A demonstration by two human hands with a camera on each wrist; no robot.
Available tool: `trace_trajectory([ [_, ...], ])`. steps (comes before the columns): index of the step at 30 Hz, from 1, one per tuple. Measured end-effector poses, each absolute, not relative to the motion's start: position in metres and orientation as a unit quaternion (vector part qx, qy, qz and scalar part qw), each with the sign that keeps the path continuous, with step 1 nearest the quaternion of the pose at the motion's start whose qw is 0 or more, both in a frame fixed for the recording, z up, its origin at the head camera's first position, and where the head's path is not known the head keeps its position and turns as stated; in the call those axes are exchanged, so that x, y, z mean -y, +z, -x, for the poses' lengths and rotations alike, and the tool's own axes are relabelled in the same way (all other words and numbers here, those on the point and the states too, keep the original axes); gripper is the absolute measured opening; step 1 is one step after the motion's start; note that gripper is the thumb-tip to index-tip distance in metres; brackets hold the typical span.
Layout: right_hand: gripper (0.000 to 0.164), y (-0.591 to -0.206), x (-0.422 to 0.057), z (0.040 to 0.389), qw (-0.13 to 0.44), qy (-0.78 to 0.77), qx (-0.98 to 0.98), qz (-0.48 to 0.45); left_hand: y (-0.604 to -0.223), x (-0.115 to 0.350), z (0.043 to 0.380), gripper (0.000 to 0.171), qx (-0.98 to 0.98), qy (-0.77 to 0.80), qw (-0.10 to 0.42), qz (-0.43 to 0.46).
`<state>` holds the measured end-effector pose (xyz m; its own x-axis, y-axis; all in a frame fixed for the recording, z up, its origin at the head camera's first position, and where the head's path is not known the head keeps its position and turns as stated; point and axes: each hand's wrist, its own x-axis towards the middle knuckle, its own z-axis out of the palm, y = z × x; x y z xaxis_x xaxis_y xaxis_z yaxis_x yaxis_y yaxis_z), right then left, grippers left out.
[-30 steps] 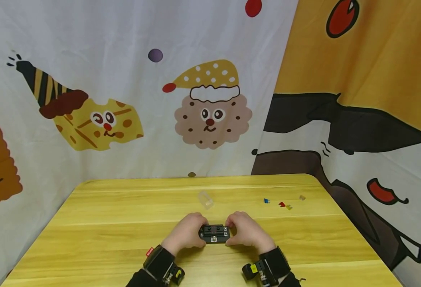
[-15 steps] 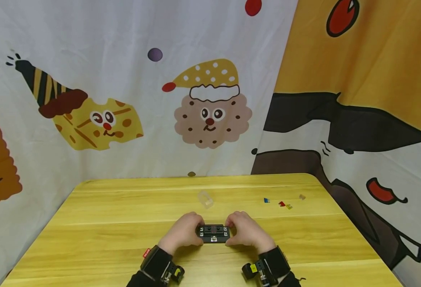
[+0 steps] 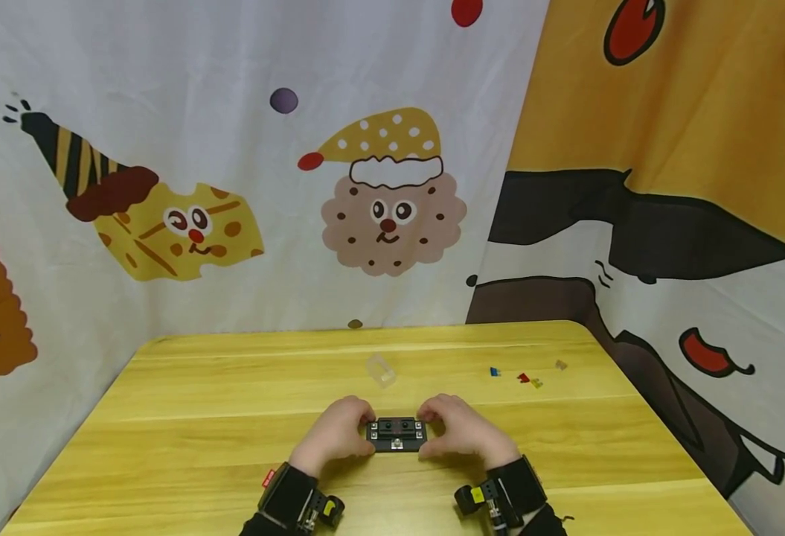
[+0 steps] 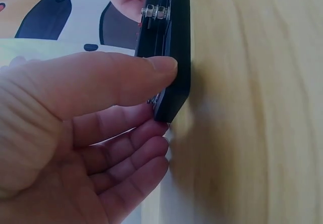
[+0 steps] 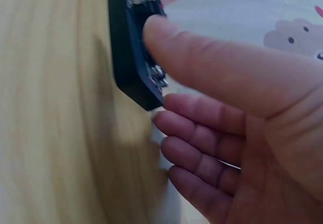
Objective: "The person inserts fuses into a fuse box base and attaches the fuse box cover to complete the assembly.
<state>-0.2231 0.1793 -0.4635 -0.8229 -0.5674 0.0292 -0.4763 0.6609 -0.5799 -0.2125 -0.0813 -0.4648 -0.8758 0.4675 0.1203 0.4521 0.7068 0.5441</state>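
A black terminal block with metal screw terminals along its top is at the middle of the table, held between both hands. My left hand grips its left end; in the left wrist view the thumb lies across one side while the other fingers curl at the end. On the right end, my right hand holds it the same way. Bolts and nuts show on the block in the left wrist view. In the right wrist view, the right thumb overlaps the terminals.
Behind the hands lies a small clear plastic box. Farther right are small pieces: blue, red, yellow and pale. A printed curtain hangs behind the wooden table.
My left hand has eased slightly left, showing more of the block's left end. The right hand stays at its end. The head view has shifted a little.
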Motion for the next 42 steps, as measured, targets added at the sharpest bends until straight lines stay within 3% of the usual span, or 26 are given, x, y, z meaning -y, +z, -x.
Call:
trace_trajectory([
  [5,0.058,-0.460,-0.192,0.224,0.100,-0.328,-0.897,0.279,-0.467,0.082,0.213,0.039,-0.924,0.298,0.018,-0.240],
  [18,0.050,-0.462,-0.239,0.224,0.002,-0.326,-0.928,0.178,-0.466,0.081,0.214,0.040,-0.922,0.314,0.019,-0.225],
  [42,0.048,-0.453,-0.336,0.222,-0.066,-0.258,-0.959,0.101,-0.466,0.082,0.212,0.039,-0.921,0.319,0.030,-0.222],
])
